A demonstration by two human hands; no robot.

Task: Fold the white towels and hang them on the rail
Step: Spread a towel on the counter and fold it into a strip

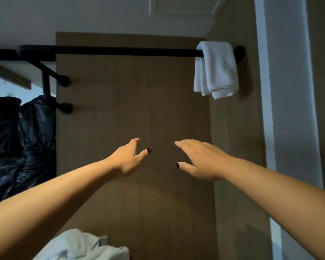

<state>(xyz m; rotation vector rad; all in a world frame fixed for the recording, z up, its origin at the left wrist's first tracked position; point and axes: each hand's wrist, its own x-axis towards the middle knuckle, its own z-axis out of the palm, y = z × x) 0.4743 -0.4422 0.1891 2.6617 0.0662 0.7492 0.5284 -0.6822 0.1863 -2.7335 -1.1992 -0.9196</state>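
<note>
Both my grips, left [129,156] and right [197,159], are spread and empty against the wood panel [131,102]; folded towel [217,69] hangs on the rail [105,51] up-right, crumpled towels [81,246] below, cut off.

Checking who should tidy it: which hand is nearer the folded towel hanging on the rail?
Right. The right hand is below and left of the folded white towel on the black rail; the left hand is farther left. Both are open and empty.

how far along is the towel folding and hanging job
Done: one folded white towel hangs at the right end of the black rail. In hand: nothing; the left hand and right hand are both open and empty below the rail. Left: a crumpled white pile at the bottom edge, unfolded, with most of the rail bare.
</note>
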